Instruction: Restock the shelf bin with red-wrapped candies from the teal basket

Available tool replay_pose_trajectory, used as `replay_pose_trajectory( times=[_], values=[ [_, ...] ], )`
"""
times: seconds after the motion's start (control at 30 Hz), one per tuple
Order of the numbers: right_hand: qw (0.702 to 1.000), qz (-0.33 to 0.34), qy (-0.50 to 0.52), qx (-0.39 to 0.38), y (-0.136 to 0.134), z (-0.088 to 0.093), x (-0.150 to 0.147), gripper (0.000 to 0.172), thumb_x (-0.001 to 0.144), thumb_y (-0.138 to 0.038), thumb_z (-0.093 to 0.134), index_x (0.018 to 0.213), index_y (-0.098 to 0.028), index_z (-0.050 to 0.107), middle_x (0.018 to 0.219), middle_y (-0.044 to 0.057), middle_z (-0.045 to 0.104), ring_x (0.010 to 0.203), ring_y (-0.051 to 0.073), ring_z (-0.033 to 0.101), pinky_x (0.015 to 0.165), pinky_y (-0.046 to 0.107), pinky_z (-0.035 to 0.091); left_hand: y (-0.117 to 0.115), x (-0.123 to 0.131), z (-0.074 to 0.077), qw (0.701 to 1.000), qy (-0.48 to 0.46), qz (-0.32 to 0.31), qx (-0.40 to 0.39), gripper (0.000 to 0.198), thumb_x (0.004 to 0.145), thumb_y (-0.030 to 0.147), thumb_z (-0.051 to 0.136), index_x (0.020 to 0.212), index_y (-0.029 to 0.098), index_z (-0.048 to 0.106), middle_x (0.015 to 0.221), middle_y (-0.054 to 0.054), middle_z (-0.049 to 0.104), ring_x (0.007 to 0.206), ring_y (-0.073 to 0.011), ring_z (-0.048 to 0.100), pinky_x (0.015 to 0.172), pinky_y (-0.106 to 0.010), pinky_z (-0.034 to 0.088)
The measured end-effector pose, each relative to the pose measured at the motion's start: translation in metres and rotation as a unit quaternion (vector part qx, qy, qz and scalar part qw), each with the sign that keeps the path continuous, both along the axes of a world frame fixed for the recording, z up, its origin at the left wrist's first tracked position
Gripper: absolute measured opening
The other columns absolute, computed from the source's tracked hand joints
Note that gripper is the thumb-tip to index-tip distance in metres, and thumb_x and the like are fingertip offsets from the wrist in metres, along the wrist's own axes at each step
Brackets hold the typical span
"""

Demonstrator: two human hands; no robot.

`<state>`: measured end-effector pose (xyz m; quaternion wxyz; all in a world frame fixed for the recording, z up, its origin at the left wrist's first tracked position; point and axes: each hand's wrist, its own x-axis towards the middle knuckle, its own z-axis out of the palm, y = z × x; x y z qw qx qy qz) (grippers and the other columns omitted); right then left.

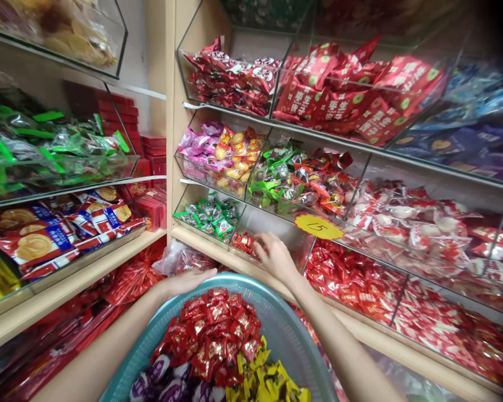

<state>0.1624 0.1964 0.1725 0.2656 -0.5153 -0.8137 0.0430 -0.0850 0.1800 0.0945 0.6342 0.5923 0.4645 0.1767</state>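
Note:
A teal plastic basket (272,298) is in front of me, tilted toward me. In it lie red-wrapped candies (213,329), purple-and-white candies (159,371) and yellow-wrapped candies (268,377). My left hand (186,283) is closed over the far left rim of the basket, its fingers lying along the edge and its thumb hidden. My right hand (274,255) reaches over the far rim into a low shelf compartment. Its bent, parted fingers are at a small heap of red-wrapped candies (243,243); the fingertips are partly hidden.
Clear-fronted bins of wrapped sweets rise ahead, with a yellow price tag (318,226) on one divider. Green candies (213,216) fill the bin left of my right hand. A wooden shelf edge (218,257) runs behind the basket. Packaged biscuits (37,240) stand on the left shelf.

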Motion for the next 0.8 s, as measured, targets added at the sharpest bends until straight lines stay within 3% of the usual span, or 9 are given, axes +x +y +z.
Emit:
replay_pose_trajectory(
  times=[0.07,0.13,0.27,0.4,0.5,0.7,0.8],
  values=[
    [0.998,-0.041,-0.019,-0.051,0.039,-0.005,0.013,0.031,0.088,-0.026,0.045,0.112,-0.011,0.055,0.112,0.014,0.055,0.105,0.021,0.051,0.093,0.033,0.037,-0.001,0.001,0.001,1.000,-0.017,0.000,-0.013,0.068,0.078,0.067,0.042,0.110,0.011,0.062,0.109,-0.007,0.060,0.105,-0.0222,0.055,0.095,-0.026,0.041],
    [0.992,-0.036,-0.029,-0.119,0.069,-0.015,0.017,0.037,0.087,-0.028,0.046,0.118,-0.009,0.053,0.123,0.016,0.051,0.115,0.023,0.046,0.099,0.033,0.031,-0.001,0.001,0.002,1.000,-0.031,0.000,-0.001,0.065,0.078,0.065,0.044,0.111,0.012,0.062,0.113,-0.006,0.058,0.108,-0.0208,0.053,0.096,-0.024,0.039],
    [0.984,-0.009,-0.029,-0.175,0.101,-0.031,0.002,0.048,0.087,-0.042,0.044,0.121,-0.010,0.052,0.125,0.015,0.053,0.115,0.022,0.048,0.098,0.030,0.034,0.003,-0.001,-0.003,1.000,-0.016,0.002,0.009,0.067,0.078,0.067,0.043,0.105,0.010,0.065,0.107,-0.008,0.061,0.103,-0.0224,0.056,0.093,-0.026,0.042],
    [0.973,-0.013,-0.029,-0.230,0.112,-0.041,-0.018,0.060,0.087,-0.052,0.040,0.128,-0.009,0.047,0.130,0.017,0.049,0.118,0.025,0.048,0.099,0.035,0.035,0.005,-0.003,-0.004,1.000,-0.011,0.000,0.029,0.066,0.079,0.066,0.041,0.106,0.011,0.065,0.107,-0.006,0.061,0.103,-0.0209,0.056,0.095,-0.025,0.040],
    [0.963,-0.007,-0.033,-0.267,0.113,-0.044,-0.022,0.065,0.081,-0.059,0.045,0.125,-0.012,0.051,0.129,0.017,0.050,0.115,0.027,0.050,0.099,0.038,0.035,0.003,-0.002,-0.001,0.999,-0.003,0.015,0.031,0.064,0.079,0.064,0.043,0.108,0.011,0.064,0.110,-0.004,0.060,0.107,-0.0187,0.054,0.097,-0.022,0.038],
    [0.952,0.030,-0.026,-0.304,0.107,-0.046,-0.003,0.065,0.074,-0.062,0.053,0.123,-0.020,0.054,0.128,0.011,0.053,0.113,0.027,0.051,0.099,0.039,0.036,0.009,-0.004,-0.014,0.999,-0.046,-0.013,0.006,0.064,0.080,0.065,0.042,0.109,0.011,0.063,0.109,-0.006,0.060,0.106,-0.0218,0.055,0.096,-0.026,0.039],
    [0.950,0.065,-0.002,-0.305,0.109,-0.051,0.005,0.066,0.067,-0.055,0.064,0.122,-0.019,0.055,0.122,0.010,0.057,0.107,0.027,0.055,0.093,0.039,0.041,0.011,-0.003,-0.019,0.999,-0.046,-0.015,0.001,0.064,0.080,0.065,0.042,0.107,0.011,0.064,0.107,-0.007,0.061,0.104,-0.0226,0.056,0.095,-0.028,0.039]
  ],
)
